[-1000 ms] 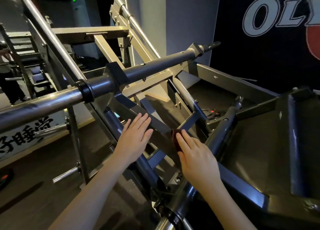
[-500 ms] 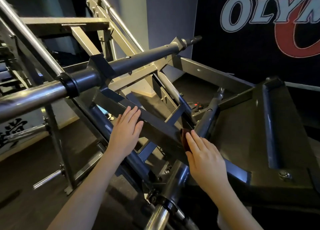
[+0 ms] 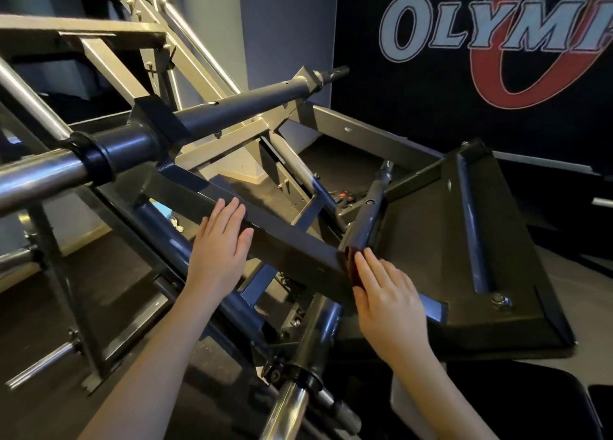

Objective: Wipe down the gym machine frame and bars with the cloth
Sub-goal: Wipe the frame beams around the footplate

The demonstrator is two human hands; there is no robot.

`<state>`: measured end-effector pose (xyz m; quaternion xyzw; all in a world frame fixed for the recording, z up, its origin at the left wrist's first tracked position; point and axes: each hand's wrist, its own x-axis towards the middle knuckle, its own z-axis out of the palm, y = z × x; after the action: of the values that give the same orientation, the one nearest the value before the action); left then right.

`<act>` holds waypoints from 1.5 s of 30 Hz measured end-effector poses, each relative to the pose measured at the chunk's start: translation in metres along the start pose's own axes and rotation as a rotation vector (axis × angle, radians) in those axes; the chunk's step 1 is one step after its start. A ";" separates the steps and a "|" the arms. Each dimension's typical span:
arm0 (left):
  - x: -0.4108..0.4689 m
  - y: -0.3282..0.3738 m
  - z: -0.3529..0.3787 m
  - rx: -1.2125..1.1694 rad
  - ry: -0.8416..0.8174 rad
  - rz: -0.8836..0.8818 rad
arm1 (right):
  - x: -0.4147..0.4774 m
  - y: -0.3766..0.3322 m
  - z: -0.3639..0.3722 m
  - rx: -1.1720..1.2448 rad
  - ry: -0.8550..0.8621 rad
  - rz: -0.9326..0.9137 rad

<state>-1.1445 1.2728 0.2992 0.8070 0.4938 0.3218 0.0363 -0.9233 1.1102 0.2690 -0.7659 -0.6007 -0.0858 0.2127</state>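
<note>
Cloth (image 3: 352,265) under right hand (image 3: 386,298) has slid farther down crossbar (image 3: 292,245).

I am looking into a gym. Beyond my fingertips rises a heavy steel machine frame (image 3: 212,131) with chrome bars (image 3: 36,177) and a dark footplate (image 3: 464,240), and a black wall banner (image 3: 497,38) past them reads "OLYMP".

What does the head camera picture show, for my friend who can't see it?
A person's right hand presses a dark red cloth flat against a dark flat metal crossbar of a gym machine, while the left hand rests open on the same bar. Shiny steel tubes and a black wall banner surround them.
</note>
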 end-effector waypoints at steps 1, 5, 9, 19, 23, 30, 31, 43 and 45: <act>0.000 0.000 0.001 0.002 0.005 0.003 | 0.006 -0.006 0.002 -0.004 0.017 -0.001; -0.001 0.000 0.001 0.007 0.007 0.006 | 0.032 -0.033 0.004 0.025 -0.043 -0.070; 0.000 0.002 0.000 0.015 0.000 -0.004 | 0.002 -0.003 -0.005 0.022 -0.086 -0.091; -0.002 0.015 -0.007 0.055 -0.034 -0.062 | 0.024 -0.019 -0.015 0.049 -0.150 -0.201; -0.003 0.017 -0.009 0.034 -0.041 -0.089 | 0.016 0.001 -0.022 0.191 -0.166 -0.185; -0.004 0.020 -0.012 -0.017 -0.065 -0.113 | 0.053 -0.037 -0.016 0.279 -0.107 -0.332; -0.004 0.020 -0.012 -0.018 -0.069 -0.116 | 0.056 -0.038 -0.015 0.284 -0.116 -0.339; -0.003 0.019 -0.016 -0.023 -0.098 -0.122 | 0.069 -0.062 -0.009 0.217 -0.158 -0.419; -0.003 0.017 -0.017 -0.037 -0.102 -0.123 | 0.075 -0.067 -0.008 0.272 -0.185 -0.415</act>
<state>-1.1409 1.2575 0.3176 0.7898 0.5338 0.2866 0.0959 -0.9667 1.1858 0.3207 -0.5953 -0.7676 0.0243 0.2361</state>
